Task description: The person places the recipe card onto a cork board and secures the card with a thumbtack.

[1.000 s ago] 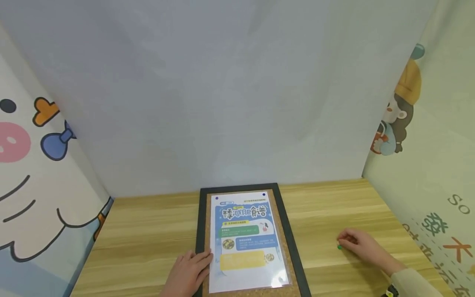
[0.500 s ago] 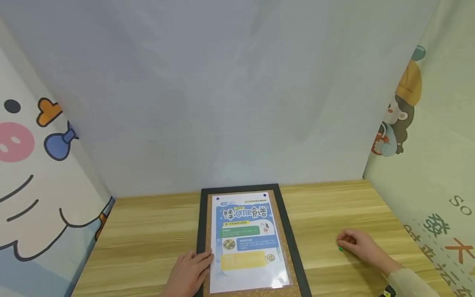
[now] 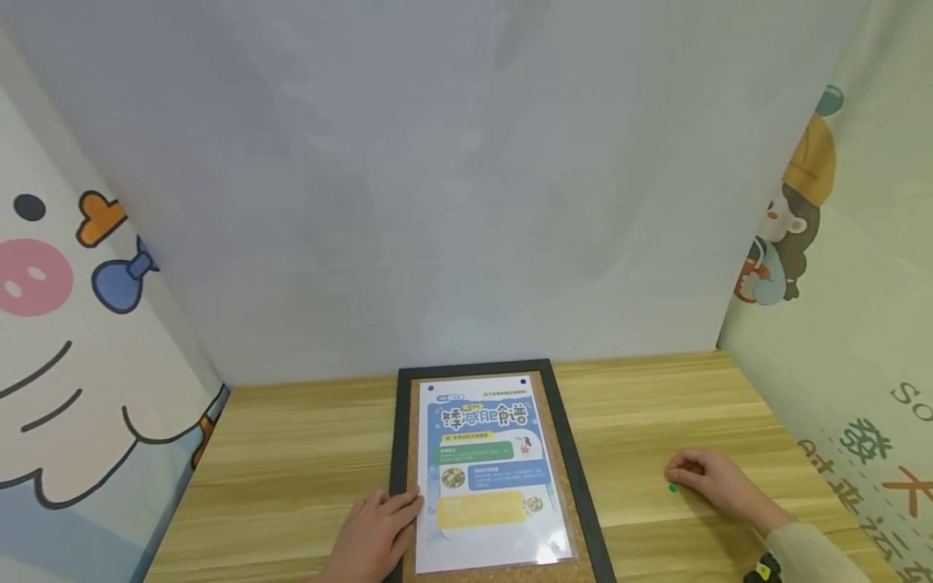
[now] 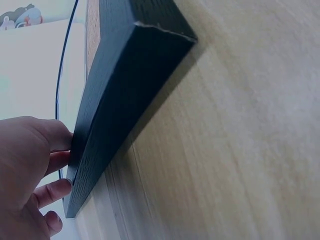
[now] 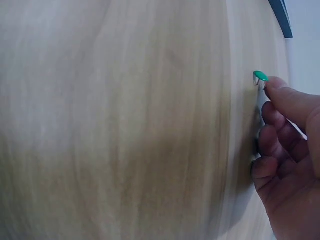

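A framed cork board (image 3: 573, 453) lies on the wooden table with a printed sheet (image 3: 488, 546) on it. Blue pins (image 3: 431, 388) are at the sheet's top corners. My left hand (image 3: 372, 530) rests on the board's left side, fingertips touching the dark frame (image 4: 107, 100) and reaching the sheet's edge. To the right of the board, my right hand (image 3: 710, 479) is low over the table, pinching a small green thumbtack (image 5: 260, 76) at the thumb tip. Its pin shows below the green head; the index finger is mostly hidden in the right wrist view.
The wooden table (image 3: 291, 453) extends on both sides of the board. A plain pale curtain (image 3: 437, 202) stands behind it, with cartoon-printed sheets (image 3: 87, 364) at left and right. A dark wrist strap (image 3: 763, 569) is on the right wrist.
The view has shifted slightly. The left hand stays on the board's edge; the right hand's fingers shift only a little around the green thumbtack.
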Tool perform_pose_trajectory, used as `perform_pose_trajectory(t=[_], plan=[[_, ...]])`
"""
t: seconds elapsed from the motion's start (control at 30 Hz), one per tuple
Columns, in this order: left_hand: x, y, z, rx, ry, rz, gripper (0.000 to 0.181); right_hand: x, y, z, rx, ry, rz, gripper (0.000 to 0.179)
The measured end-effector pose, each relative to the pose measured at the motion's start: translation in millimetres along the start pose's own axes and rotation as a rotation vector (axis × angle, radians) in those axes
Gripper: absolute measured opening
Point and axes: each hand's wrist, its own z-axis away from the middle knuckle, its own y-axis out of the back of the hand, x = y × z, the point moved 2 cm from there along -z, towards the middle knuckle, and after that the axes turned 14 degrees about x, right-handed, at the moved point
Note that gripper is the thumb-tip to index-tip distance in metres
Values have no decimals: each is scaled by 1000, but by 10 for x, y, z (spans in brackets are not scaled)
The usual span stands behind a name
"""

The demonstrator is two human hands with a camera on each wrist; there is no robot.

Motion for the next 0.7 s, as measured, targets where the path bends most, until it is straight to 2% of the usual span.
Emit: perform_pose_trajectory(t=[0.17, 0.37, 0.7], plan=[[3, -9, 0, 12, -11, -5, 37, -54, -4, -43, -10, 39, 12, 12], [7, -23, 2, 39, -24, -21, 37, -218, -32, -128, -5, 87, 46, 10], [-11, -22, 19, 62, 30, 42, 34, -529, -113, -213, -37, 193, 27, 9]])
